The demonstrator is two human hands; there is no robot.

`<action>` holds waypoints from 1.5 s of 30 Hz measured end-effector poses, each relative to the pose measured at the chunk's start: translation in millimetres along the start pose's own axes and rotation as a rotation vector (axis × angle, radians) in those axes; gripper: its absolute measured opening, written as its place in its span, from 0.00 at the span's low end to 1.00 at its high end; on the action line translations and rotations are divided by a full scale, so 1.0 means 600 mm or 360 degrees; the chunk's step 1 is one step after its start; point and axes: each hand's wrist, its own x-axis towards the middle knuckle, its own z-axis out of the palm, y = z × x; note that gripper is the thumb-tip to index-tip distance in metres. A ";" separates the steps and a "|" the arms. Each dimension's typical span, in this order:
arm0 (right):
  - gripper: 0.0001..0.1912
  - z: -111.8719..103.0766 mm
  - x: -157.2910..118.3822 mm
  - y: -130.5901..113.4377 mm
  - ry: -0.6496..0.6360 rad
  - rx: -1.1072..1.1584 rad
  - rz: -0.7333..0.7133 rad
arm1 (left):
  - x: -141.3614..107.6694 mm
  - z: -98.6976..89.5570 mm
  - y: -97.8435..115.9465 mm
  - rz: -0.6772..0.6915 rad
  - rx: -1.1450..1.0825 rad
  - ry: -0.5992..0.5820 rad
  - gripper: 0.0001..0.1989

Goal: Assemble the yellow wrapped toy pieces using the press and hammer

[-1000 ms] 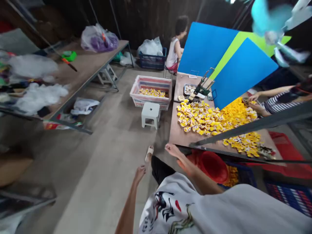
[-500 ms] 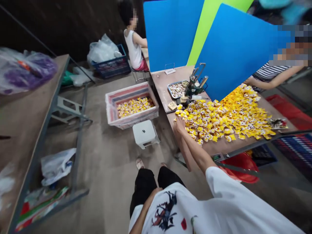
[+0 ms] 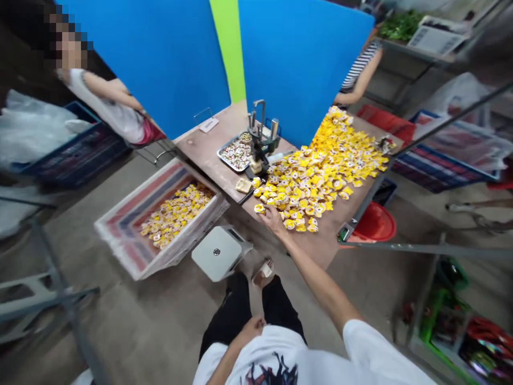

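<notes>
At the near left corner of the work table, my right hand (image 3: 273, 220) reaches out with a small yellow-and-white piece (image 3: 259, 208) at its pinched fingertips. A broad pile of similar pieces (image 3: 308, 179) lies just beyond and to the right of it. My left hand (image 3: 253, 327) rests low by my waist, its fingers curled; whatever may be inside is hidden. Behind the pile stands a hand press (image 3: 262, 136), beside a metal tray of small parts (image 3: 236, 152). A pale block (image 3: 243, 185) sits near the table edge.
Left of the table is a lined crate (image 3: 120, 214) holding more yellow pieces. A grey stool (image 3: 216, 252) stands before it. Blue partitions (image 3: 296, 64) rise behind the press, with one person on each side. A red basin (image 3: 377, 222) is below the table's right side.
The view has swung right and moved closer to the table. My right hand has left the pile's edge, and a piece now shows at its fingertips. My left hand is now more visible.
</notes>
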 end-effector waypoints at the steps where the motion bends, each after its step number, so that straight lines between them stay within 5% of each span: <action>1: 0.21 -0.009 -0.011 -0.002 0.0068 0.0093 0.0025 | 0.010 -0.004 0.012 0.0009 0.0043 0.0041 0.26; 6: 0.25 -0.067 -0.075 -0.021 0.0370 0.0408 0.0167 | 0.030 -0.069 0.122 0.0185 0.0025 0.0319 0.30; 11: 0.28 -0.104 -0.139 -0.027 0.0439 0.0497 0.0208 | 0.053 -0.207 0.315 0.0547 0.0038 0.0614 0.33; 15: 0.33 -0.073 -0.139 -0.019 0.0425 0.0505 0.0173 | 0.101 -0.327 0.448 0.0802 0.0263 0.0759 0.35; 19: 0.32 -0.001 -0.065 -0.020 0.0491 0.0460 0.0150 | 0.154 -0.432 0.524 0.0985 0.0407 0.0672 0.35; 22: 0.33 0.067 0.043 -0.028 0.0490 0.0348 0.0076 | 0.203 -0.526 0.558 0.1061 0.0565 0.0564 0.34; 26: 0.33 0.151 0.195 -0.023 0.0378 0.0164 -0.0084 | 0.284 -0.674 0.597 0.1166 0.0698 0.0645 0.34; 29: 0.32 0.188 0.259 -0.006 0.0460 0.0127 -0.0149 | 0.337 -0.750 0.623 0.1279 0.0694 0.0447 0.34; 34: 0.37 0.207 0.268 -0.003 0.0602 0.0143 -0.0171 | 0.382 -0.767 0.647 0.1457 0.0739 -0.0222 0.41; 37: 0.38 0.220 0.249 -0.021 0.0568 0.0111 -0.0145 | 0.390 -0.785 0.631 0.1624 0.0827 -0.0365 0.44; 40: 0.33 0.237 0.228 -0.034 0.0580 0.0024 -0.0148 | 0.405 -0.840 0.608 0.1854 0.0780 -0.0203 0.47; 45: 0.36 0.242 0.206 -0.028 0.0748 -0.0022 -0.0134 | 0.482 -0.898 0.645 0.2115 0.0929 0.0398 0.27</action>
